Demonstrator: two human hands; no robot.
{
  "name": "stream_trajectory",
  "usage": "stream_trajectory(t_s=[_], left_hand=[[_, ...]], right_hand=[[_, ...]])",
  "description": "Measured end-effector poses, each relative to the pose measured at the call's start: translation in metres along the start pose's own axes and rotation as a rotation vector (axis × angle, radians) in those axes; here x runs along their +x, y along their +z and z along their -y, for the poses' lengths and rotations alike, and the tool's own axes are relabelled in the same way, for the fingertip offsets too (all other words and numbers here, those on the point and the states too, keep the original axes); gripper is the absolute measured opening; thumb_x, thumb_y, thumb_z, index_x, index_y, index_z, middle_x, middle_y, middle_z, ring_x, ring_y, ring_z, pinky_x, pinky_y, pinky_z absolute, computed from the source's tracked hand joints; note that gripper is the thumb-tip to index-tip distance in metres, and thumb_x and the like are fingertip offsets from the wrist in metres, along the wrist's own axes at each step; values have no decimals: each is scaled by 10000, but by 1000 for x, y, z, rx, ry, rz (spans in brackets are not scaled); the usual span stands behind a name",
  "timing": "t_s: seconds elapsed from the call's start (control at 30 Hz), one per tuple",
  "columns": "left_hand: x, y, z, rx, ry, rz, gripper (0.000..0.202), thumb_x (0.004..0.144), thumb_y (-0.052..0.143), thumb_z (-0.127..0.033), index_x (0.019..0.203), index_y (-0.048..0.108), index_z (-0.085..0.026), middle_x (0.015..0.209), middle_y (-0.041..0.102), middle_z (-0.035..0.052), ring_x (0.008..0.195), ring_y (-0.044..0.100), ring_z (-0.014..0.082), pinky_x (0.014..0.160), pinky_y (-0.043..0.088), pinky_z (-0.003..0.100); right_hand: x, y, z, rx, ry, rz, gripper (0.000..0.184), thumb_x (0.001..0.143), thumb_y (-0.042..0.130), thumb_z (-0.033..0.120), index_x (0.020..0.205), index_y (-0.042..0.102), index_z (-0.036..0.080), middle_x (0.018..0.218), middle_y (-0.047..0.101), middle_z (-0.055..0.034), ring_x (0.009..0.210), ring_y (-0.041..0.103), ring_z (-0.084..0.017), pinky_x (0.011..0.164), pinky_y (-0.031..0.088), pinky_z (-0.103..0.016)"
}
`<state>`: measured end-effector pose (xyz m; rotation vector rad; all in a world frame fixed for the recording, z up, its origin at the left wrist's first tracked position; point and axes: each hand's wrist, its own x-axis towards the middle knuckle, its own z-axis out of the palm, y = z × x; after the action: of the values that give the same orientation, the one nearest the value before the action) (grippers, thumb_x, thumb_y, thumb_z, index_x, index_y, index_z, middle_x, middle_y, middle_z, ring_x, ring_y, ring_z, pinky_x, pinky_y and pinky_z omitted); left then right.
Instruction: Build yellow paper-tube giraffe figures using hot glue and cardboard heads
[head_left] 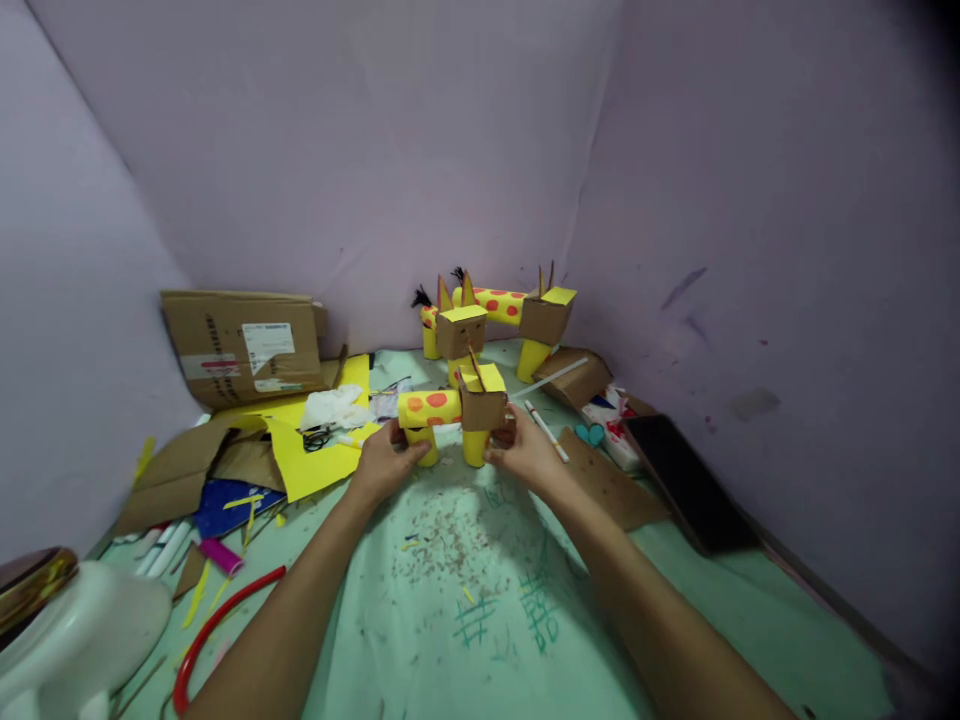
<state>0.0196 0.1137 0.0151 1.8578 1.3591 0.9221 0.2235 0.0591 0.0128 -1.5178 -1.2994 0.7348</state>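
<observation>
Between my hands stands a small paper-and-cardboard animal figure, its yellow tube body dotted with orange-red spots, with a brown box head and yellow tube legs. The fingers of my left hand close round its left leg. My right hand grips the leg under the box head; part of those fingers is hidden behind it. Just behind stand two similar figures: one with pointed ears and a brown box head, the other with a spotted yellow body. Black tufts show at their rear ends.
A cardboard box piece leans at the back left, near yellow paper. To the right lie a white marker, a flat cardboard piece and a black phone. Front left are a red tube and a white container.
</observation>
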Motion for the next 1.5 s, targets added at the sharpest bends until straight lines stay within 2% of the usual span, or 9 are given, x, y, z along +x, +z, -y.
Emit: stream_trajectory(t_s=[0.1,0.17,0.23,0.33,0.43,0.53,0.67,0.93,1.5], left_hand=[[0,1,3,3,6,5,406,636,649,-335,985,616,-129,942,704,116,845,648,262,756,499,382],[1,2,5,-4,10,7,374,638,652,-329,957,624,-135,920,706,110,825,649,255,736,499,370],[1,3,8,-14,19,1,345,640,658,-332,929,630,-146,902,707,101,809,647,246,713,497,353],[0,4,11,-26,40,-9,337,637,666,-339,917,629,-156,894,704,88,796,637,233,684,484,325],[0,4,12,-20,66,-10,315,633,666,-344,884,627,-158,838,692,67,752,620,216,650,456,301],[-2,3,12,-8,82,-2,284,628,663,-369,818,623,-162,726,659,31,660,583,185,599,426,278],[-4,1,11,-6,87,0,293,626,661,-407,786,606,-168,693,624,15,628,545,171,570,400,264],[1,6,6,-143,90,-23,511,568,729,-287,1045,577,-186,971,670,57,858,595,220,738,454,303],[2,15,2,-168,13,-74,348,571,725,-304,858,630,-131,764,663,18,692,565,163,585,426,239]], right_hand=[[-20,-29,30,-214,-95,-177,840,569,742,194,1318,363,190,1166,593,-145,1037,587,-295,894,455,-449],[-34,-47,60,-321,-302,-326,824,629,732,267,1344,332,178,1211,562,-151,1105,543,-310,931,423,-489],[-41,-56,95,-369,-532,-334,699,680,704,284,1304,396,223,1197,574,-103,1111,542,-285,935,430,-479],[-32,-47,140,-382,-818,-87,481,745,638,204,1205,505,246,1217,574,-33,1133,538,-218,981,418,-399],[-8,-16,161,-509,-746,330,512,729,625,167,1221,505,239,1199,594,-30,1102,566,-226,915,468,-379],[14,17,156,-828,-603,490,621,665,625,75,1259,474,176,1257,560,-109,1165,514,-273,920,442,-362],[29,41,136,-1088,-401,536,575,662,619,98,1218,474,116,1139,612,-174,1048,581,-303,774,466,-325],[32,40,128,-1173,-430,532,330,707,564,115,1036,552,134,958,662,-138,869,626,-264,591,378,-265],[24,46,124,-1229,-468,431,233,679,560,106,905,607,134,900,677,-129,819,626,-244,557,331,-260]])
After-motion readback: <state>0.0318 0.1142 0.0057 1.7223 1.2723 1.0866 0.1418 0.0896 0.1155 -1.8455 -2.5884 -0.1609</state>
